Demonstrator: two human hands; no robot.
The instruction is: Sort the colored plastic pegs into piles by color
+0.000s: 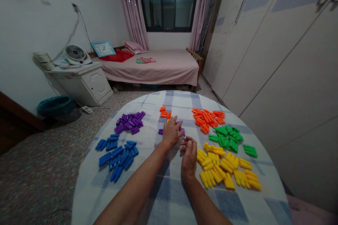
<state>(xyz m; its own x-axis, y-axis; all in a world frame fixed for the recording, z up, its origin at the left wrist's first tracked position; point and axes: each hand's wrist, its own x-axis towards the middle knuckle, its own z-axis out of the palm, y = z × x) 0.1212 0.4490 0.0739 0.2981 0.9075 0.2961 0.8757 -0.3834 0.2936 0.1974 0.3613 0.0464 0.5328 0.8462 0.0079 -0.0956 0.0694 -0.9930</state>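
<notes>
My left hand (171,132) is open, fingers spread just above a few purple plastic pegs (160,132) on the surface (148,112); my right hand (188,155) is curled, and I cannot tell whether it holds anything.

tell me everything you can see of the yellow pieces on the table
The yellow plastic pieces are short, glossy, round-ended sticks lying flat in loose side-by-side clumps on the checked tablecloth, toward the table's right front. Green pieces lie just beyond them. The right hand is close by their left edge, apparently not touching them.
</notes>
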